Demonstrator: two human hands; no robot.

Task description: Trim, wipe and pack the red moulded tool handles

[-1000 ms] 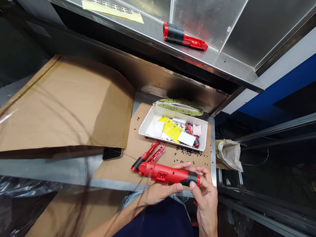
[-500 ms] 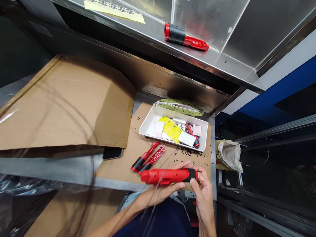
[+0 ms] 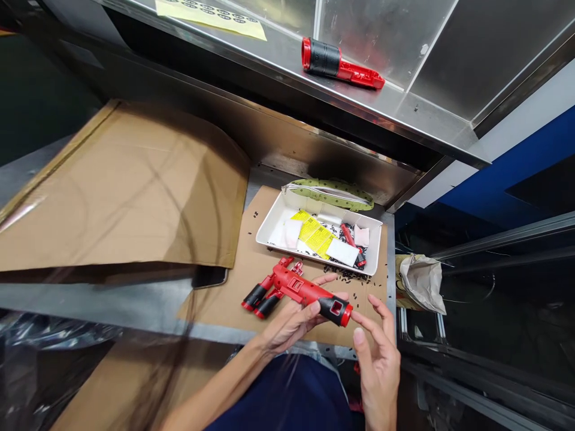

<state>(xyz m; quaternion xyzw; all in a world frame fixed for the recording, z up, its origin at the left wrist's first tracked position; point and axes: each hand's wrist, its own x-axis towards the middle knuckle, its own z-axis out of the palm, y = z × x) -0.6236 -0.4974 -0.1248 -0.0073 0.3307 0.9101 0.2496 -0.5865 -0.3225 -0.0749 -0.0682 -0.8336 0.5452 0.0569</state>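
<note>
My left hand grips a red tool body with a black end from below and holds it slanted above the cardboard mat. My right hand is beside the tool's black end, fingers spread, holding nothing. Under the tool lie two red-and-black handle halves. Behind them stands a white tray with yellow labels, white pads, small black screws and a red part.
Loose black screws are scattered on the mat in front of the tray. A large cardboard sheet covers the left of the steel bench, with a phone poking out beneath it. Another red-and-black tool part lies on the upper shelf. A crumpled paper bag sits at right.
My right hand let go of the tool's black end and opened. My left hand swung the tool away from me and tilted it, its end now facing the camera.
</note>
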